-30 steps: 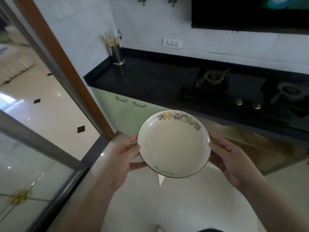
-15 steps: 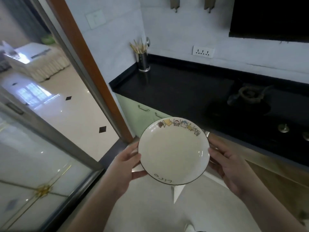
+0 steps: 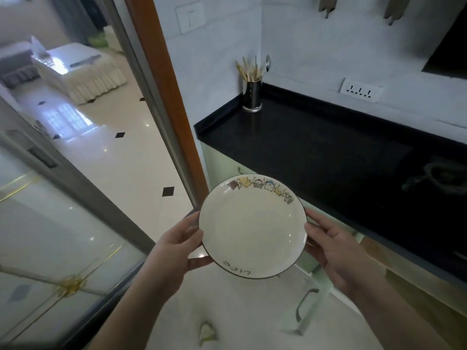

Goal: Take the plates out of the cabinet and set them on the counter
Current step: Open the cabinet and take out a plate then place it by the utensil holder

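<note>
Item: plate [image 3: 252, 227], cream with dark rim, cartoon band along far edge, lettering near edge. Carried level in mid-air between both hands, over the floor, just short of the desk [image 3: 316, 152] front edge; not yet set down.

Left hand [image 3: 177, 248]: thumb lying against the near-left rim, fingers [image 3: 199, 262] curled beneath the plate, gripping the left edge.

Right hand [image 3: 336, 251]: fingers [image 3: 317, 223] spread along the right rim, thumb side cupping the edge; grip from beneath hidden by the plate.

Change against the frames half a second and a second back: grip unaltered, plate unmoved between the hands. View swung left and closer: black desk surface now larger and nearer, its left corner with the utensil holder [image 3: 252, 97] brought well into frame, hob burner [image 3: 439, 178] pushed to the right margin. Doorway and tiled room beyond now filling the left side.

Meaning for the task, as judgement: carry phase nearly over; open desk area between utensil holder and burner appears the likely landing spot. Lowering and release remain. Open green cabinet door [image 3: 310, 294] below right, near the carrying path.
</note>
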The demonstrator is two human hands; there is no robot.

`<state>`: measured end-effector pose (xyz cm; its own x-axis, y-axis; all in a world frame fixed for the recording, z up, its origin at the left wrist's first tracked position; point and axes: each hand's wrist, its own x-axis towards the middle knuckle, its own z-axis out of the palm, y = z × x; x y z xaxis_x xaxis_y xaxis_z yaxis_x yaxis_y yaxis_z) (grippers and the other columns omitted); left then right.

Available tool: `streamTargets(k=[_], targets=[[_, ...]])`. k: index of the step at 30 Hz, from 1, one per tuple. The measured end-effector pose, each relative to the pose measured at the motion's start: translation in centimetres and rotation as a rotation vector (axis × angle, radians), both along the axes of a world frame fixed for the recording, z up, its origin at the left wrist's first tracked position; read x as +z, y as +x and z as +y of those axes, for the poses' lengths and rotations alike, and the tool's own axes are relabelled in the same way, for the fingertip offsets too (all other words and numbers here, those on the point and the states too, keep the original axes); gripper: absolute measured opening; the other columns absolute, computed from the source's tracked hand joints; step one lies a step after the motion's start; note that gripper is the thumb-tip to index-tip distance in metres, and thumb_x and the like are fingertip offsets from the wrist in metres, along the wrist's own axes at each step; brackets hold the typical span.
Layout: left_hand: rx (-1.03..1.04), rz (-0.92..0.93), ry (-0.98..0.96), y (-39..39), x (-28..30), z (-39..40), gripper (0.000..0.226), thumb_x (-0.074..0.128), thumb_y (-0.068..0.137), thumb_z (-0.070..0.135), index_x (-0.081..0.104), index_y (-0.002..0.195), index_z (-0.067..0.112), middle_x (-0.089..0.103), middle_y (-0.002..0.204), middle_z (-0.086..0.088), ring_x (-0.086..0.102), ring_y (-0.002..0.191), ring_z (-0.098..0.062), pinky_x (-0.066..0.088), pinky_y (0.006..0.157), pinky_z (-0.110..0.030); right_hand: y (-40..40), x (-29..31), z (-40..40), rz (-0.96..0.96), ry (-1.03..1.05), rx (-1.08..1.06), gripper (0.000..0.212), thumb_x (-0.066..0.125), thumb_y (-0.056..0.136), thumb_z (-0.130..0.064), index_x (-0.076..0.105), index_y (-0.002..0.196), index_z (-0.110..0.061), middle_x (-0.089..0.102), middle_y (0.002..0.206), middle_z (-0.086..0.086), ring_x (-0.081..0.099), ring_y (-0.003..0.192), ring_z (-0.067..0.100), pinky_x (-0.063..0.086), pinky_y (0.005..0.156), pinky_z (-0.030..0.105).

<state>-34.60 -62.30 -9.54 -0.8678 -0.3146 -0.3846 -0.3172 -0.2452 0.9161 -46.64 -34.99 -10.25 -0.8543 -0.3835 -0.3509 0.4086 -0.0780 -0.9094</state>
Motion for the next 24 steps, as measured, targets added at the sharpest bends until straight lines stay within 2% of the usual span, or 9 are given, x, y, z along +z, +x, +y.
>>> streamTargets(k=[3, 6, 7, 10, 11, 15, 18, 21, 24], targets=[[-0.006, 0.009, 0.038, -0.8, -0.5, -5.3, 0.035, 0.056, 0.097, 0.015, 0.068, 0.12, 0.039, 0.074, 0.11, -0.001, 0.071, 0.076, -0.011, 0.059, 0.077, -0.044, -0.7, -0.4, -5.3, -0.003, 0.024, -0.035, 0.034, 0.046, 0.099, -0.007, 0.065, 0.121, -0.027, 0.075, 0.108, -0.004, 0.071, 0.097, 0.011, 0.057, 0.072, 0.019], [0.001, 0.034, 0.088, -1.4, 0.1, -10.3, 0.038, 0.066, 0.083, 0.025, 0.069, 0.119, 0.036, 0.072, 0.116, -0.008, 0.071, 0.096, -0.027, 0.059, 0.078, -0.047, -1.2, -0.5, -10.6, 0.011, 0.041, -0.043, 0.033, 0.046, 0.1, -0.007, 0.062, 0.123, -0.024, 0.075, 0.107, -0.001, 0.071, 0.096, 0.012, 0.057, 0.075, 0.021], [0.01, 0.042, 0.091, -1.7, 0.4, -11.8, 0.04, 0.068, 0.079, 0.027, 0.07, 0.118, 0.034, 0.072, 0.116, -0.009, 0.071, 0.097, -0.03, 0.059, 0.076, -0.046, -1.4, -0.5, -12.1, 0.01, 0.044, -0.042, 0.033, 0.046, 0.1, -0.007, 0.061, 0.125, -0.024, 0.075, 0.107, 0.001, 0.07, 0.097, 0.014, 0.057, 0.077, 0.022], [0.009, 0.078, 0.13, -3.2, 1.6, -15.6, 0.038, 0.068, 0.077, 0.025, 0.071, 0.115, 0.031, 0.073, 0.113, -0.013, 0.073, 0.07, -0.022, 0.06, 0.063, -0.04, -2.2, 0.1, -15.8, 0.013, 0.026, -0.063, 0.033, 0.048, 0.099, -0.007, 0.06, 0.126, -0.022, 0.075, 0.107, 0.004, 0.071, 0.096, 0.016, 0.057, 0.08, 0.025], [0.004, 0.086, 0.131, -3.7, 1.9, -16.3, 0.036, 0.068, 0.078, 0.025, 0.072, 0.113, 0.03, 0.074, 0.111, -0.013, 0.074, 0.069, -0.021, 0.06, 0.059, -0.037, -2.6, 0.3, -16.5, 0.015, 0.012, -0.07, 0.032, 0.048, 0.099, -0.007, 0.06, 0.125, -0.022, 0.075, 0.106, 0.005, 0.071, 0.094, 0.015, 0.057, 0.078, 0.023], [-0.009, 0.081, 0.132, -7.4, 2.7, -18.2, 0.026, 0.064, 0.082, 0.021, 0.076, 0.104, 0.029, 0.075, 0.106, -0.012, 0.075, 0.088, -0.026, 0.061, 0.062, -0.036, -4.7, 0.7, -17.9, 0.016, 0.007, -0.122, 0.028, 0.05, 0.099, -0.01, 0.06, 0.124, -0.019, 0.075, 0.106, 0.003, 0.071, 0.096, 0.015, 0.057, 0.077, 0.023], [-0.03, 0.043, 0.14, -11.4, 3.0, -18.0, 0.025, 0.057, 0.094, 0.01, 0.074, 0.109, 0.022, 0.075, 0.104, -0.014, 0.075, 0.087, -0.028, 0.061, 0.061, -0.038, -7.1, 0.5, -17.8, 0.017, -0.005, -0.215, 0.025, 0.051, 0.098, -0.01, 0.067, 0.113, -0.023, 0.076, 0.105, 0.0, 0.072, 0.094, 0.012, 0.057, 0.074, 0.021], [-0.093, 0.024, 0.118, -16.0, 2.7, -17.0, 0.028, 0.052, 0.098, 0.009, 0.074, 0.109, 0.022, 0.076, 0.103, -0.01, 0.075, 0.085, -0.024, 0.061, 0.061, -0.035, -10.2, -0.1, -16.9, 0.017, -0.03, -0.291, 0.029, 0.053, 0.097, -0.01, 0.076, 0.098, -0.027, 0.076, 0.104, 0.003, 0.072, 0.091, 0.012, 0.056, 0.07, 0.019], [-0.118, -0.005, 0.091, -20.8, 2.2, -16.0, 0.024, 0.055, 0.096, 0.01, 0.072, 0.11, 0.019, 0.077, 0.097, -0.009, 0.075, 0.079, -0.023, 0.06, 0.056, -0.032, -13.7, -0.8, -16.1, 0.025, -0.046, -0.319, 0.032, 0.052, 0.097, -0.012, 0.077, 0.097, -0.033, 0.075, 0.106, 0.002, 0.072, 0.094, 0.013, 0.056, 0.071, 0.019]])
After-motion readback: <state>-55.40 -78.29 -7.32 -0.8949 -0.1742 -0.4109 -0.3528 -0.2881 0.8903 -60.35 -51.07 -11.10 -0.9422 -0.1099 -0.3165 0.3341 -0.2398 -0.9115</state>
